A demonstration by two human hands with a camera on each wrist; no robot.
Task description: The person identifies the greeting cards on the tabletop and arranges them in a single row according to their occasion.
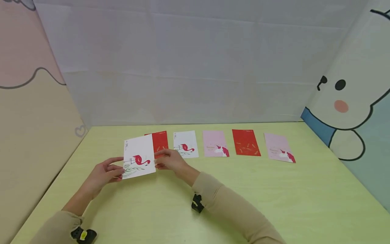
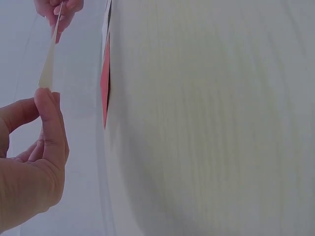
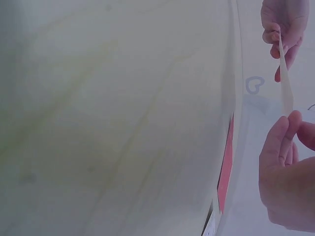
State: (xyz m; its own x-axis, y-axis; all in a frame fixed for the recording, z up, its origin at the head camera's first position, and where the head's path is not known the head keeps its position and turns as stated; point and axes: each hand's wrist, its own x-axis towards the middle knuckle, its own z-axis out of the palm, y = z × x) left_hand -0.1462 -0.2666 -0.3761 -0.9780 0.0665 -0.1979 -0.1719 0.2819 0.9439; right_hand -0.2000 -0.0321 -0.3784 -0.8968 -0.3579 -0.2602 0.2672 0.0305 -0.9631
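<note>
Two hands held one flamingo card [image 1: 139, 156] between them, above the near left part of the table [image 1: 274, 203].

- Left hand [image 1: 105, 173]: pinched the card's left edge, thumb on top, fingers curled beneath. In the left wrist view the thumb [image 2: 49, 123] met the card's corner, the card seen edge-on as a thin pale strip [image 2: 49, 64].
- Right hand [image 1: 169, 161]: pinched the card's right edge, fingers curled round it. In the right wrist view the card [image 3: 285, 83] ran edge-on between the near hand [image 3: 288, 172] and the far one [image 3: 283, 27].
- Flamingo card: white, with a pink flamingo and green leaves on its face; held roughly flat, lifted off the table and tilted slightly, spanning the gap between both hands.

Row on the table beyond the hands, left to right:
- red card [image 1: 159, 140], partly hidden behind the held card;
- second flamingo card [image 1: 186, 144], just behind the right hand;
- pink card [image 1: 214, 144];
- second red card [image 1: 245, 142];
- second pink card [image 1: 278, 147], farthest right, well apart from both hands.

Both sleeves [image 1: 231, 206] were beige.
</note>
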